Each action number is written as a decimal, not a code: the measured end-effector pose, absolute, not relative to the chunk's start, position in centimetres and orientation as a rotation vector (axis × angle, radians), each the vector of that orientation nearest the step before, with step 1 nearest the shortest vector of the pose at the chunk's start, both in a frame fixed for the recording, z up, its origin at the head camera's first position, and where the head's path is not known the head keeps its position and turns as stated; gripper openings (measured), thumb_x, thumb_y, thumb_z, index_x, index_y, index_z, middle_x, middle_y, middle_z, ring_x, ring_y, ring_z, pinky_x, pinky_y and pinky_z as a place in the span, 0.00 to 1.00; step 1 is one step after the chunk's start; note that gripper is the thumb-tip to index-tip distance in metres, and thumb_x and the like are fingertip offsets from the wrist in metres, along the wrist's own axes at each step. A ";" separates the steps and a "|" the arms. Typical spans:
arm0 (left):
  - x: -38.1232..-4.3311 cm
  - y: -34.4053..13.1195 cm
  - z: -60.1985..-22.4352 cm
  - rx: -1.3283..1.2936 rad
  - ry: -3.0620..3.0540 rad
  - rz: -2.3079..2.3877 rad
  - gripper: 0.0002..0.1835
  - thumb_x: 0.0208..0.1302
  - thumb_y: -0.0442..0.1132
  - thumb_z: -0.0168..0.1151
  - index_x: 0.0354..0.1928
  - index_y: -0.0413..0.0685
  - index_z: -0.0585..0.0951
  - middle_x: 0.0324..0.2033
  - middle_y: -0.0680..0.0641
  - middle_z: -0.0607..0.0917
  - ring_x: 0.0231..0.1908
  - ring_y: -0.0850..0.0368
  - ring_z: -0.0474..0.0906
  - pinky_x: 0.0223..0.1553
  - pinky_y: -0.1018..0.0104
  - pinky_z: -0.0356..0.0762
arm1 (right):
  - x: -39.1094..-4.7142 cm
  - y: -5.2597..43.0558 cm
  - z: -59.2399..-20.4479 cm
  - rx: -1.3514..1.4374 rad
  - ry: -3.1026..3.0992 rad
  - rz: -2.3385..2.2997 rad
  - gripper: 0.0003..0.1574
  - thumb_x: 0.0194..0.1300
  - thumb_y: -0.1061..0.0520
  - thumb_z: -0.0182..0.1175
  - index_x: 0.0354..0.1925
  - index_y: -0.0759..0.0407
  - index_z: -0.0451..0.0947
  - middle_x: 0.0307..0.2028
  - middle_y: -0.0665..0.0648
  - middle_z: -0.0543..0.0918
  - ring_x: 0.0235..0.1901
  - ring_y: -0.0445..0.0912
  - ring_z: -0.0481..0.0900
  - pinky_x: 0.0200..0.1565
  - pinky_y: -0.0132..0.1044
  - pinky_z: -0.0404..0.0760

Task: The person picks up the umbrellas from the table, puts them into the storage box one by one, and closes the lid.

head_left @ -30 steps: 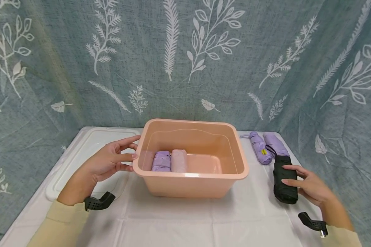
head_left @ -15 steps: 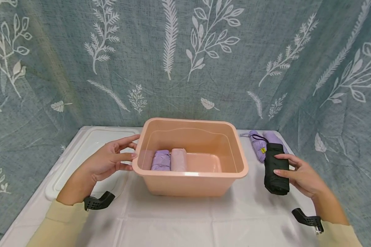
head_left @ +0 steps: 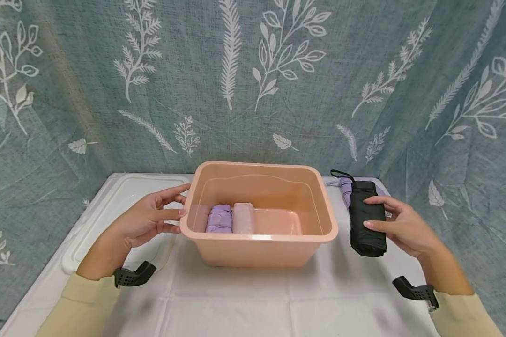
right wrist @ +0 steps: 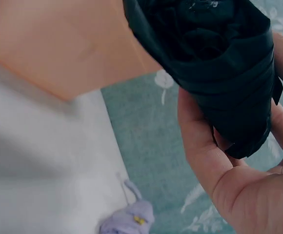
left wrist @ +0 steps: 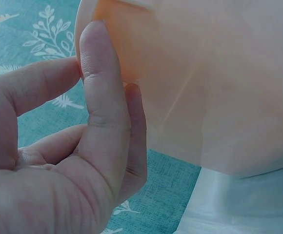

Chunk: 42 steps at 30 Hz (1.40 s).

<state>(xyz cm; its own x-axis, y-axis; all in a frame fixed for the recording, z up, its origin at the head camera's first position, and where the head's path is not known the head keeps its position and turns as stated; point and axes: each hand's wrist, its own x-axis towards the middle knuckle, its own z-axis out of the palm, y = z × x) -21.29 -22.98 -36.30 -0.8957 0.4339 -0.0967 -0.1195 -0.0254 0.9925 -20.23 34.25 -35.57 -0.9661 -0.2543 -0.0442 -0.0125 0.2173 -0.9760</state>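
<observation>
A peach plastic bin (head_left: 257,252) stands in the middle of the table. My left hand (head_left: 153,215) touches its left side, with the thumb (left wrist: 100,68) and fingertips right at the rim. Inside the bin, on the left, a purple folded umbrella (head_left: 220,219) lies beside a pale pink rolled bundle (head_left: 243,218). My right hand (head_left: 402,227) grips a black folded umbrella (head_left: 366,222) above the table, to the right of the bin. The umbrella's wrist loop (head_left: 341,174) sticks up at its far end. In the right wrist view, its gathered end (right wrist: 205,34) faces the camera.
Behind the black umbrella, purple folded umbrellas (head_left: 345,191) lie at the back right, partly hidden. A white lid (head_left: 93,224) rests on the left of the white-covered table (head_left: 236,299). A leaf-patterned curtain (head_left: 253,131) hangs behind and along the sides.
My right hand has lifted the black umbrella and carried it leftward and away from me, so that it now covers much of the purple umbrellas. The left hand and the bin stay put.
</observation>
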 end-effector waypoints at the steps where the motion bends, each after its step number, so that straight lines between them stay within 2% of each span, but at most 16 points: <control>1: -21.3 -23.0 -36.3 0.330 1.876 1.979 0.40 0.71 0.28 0.61 0.81 0.46 0.56 0.54 0.46 0.73 0.36 0.59 0.86 0.38 0.63 0.90 | -20.3 34.0 -35.4 -0.256 2.290 -1.828 0.30 0.66 0.69 0.66 0.63 0.53 0.73 0.50 0.57 0.69 0.31 0.41 0.75 0.38 0.34 0.84; 5: -21.3 -23.0 -36.3 0.328 1.876 1.978 0.40 0.71 0.28 0.61 0.81 0.47 0.58 0.53 0.46 0.73 0.36 0.58 0.85 0.38 0.63 0.90 | -20.5 32.9 -34.8 -0.264 2.260 -1.841 0.30 0.65 0.69 0.67 0.63 0.55 0.72 0.52 0.57 0.71 0.41 0.44 0.82 0.42 0.36 0.88; 11: -21.2 -23.1 -36.3 0.337 1.881 1.985 0.40 0.70 0.28 0.61 0.80 0.48 0.59 0.53 0.47 0.74 0.36 0.58 0.86 0.39 0.62 0.90 | -20.8 31.2 -33.8 -0.315 2.195 -1.891 0.30 0.63 0.71 0.67 0.61 0.57 0.73 0.55 0.56 0.75 0.46 0.46 0.86 0.45 0.39 0.90; 16: -21.2 -23.2 -36.3 0.332 1.886 1.977 0.40 0.71 0.28 0.61 0.81 0.48 0.58 0.54 0.47 0.73 0.36 0.57 0.86 0.39 0.62 0.90 | -21.0 30.7 -32.9 -0.356 2.140 -1.915 0.30 0.63 0.74 0.66 0.60 0.56 0.75 0.55 0.52 0.79 0.47 0.47 0.87 0.46 0.41 0.90; 26: -21.1 -23.3 -36.3 0.352 1.869 1.984 0.41 0.71 0.28 0.60 0.81 0.45 0.55 0.54 0.47 0.73 0.36 0.58 0.86 0.39 0.63 0.90 | -21.5 30.0 -30.9 -0.389 2.084 -1.915 0.29 0.66 0.74 0.62 0.61 0.54 0.75 0.54 0.56 0.80 0.46 0.50 0.87 0.45 0.43 0.90; 30: -21.1 -23.2 -36.3 0.348 1.870 1.982 0.41 0.71 0.28 0.61 0.81 0.46 0.55 0.54 0.47 0.73 0.36 0.59 0.86 0.39 0.63 0.90 | -21.7 29.1 -30.6 -0.348 2.078 -1.888 0.29 0.67 0.72 0.63 0.62 0.53 0.75 0.56 0.57 0.77 0.47 0.50 0.87 0.46 0.44 0.90; 37: -21.1 -23.1 -36.4 0.341 1.875 1.978 0.41 0.71 0.28 0.61 0.81 0.46 0.56 0.54 0.47 0.72 0.37 0.58 0.86 0.40 0.62 0.90 | -22.4 27.0 -30.3 -0.245 2.042 -1.870 0.29 0.68 0.67 0.64 0.63 0.49 0.75 0.60 0.63 0.66 0.48 0.50 0.86 0.46 0.44 0.90; 42: -21.2 -23.0 -36.4 0.335 1.876 1.979 0.41 0.71 0.28 0.61 0.81 0.46 0.55 0.54 0.47 0.72 0.36 0.58 0.86 0.39 0.62 0.90 | -22.9 25.2 -30.1 -0.204 1.975 -1.897 0.29 0.68 0.66 0.65 0.64 0.47 0.75 0.61 0.62 0.68 0.51 0.50 0.85 0.48 0.42 0.89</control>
<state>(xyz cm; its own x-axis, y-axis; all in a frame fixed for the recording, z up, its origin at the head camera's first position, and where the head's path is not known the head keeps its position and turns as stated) -21.19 -23.02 -36.35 -0.8948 0.4367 -0.0933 -0.1166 -0.0268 0.9928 -22.92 25.18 -30.10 -0.9123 -0.3688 -0.1781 0.1632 0.0715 -0.9840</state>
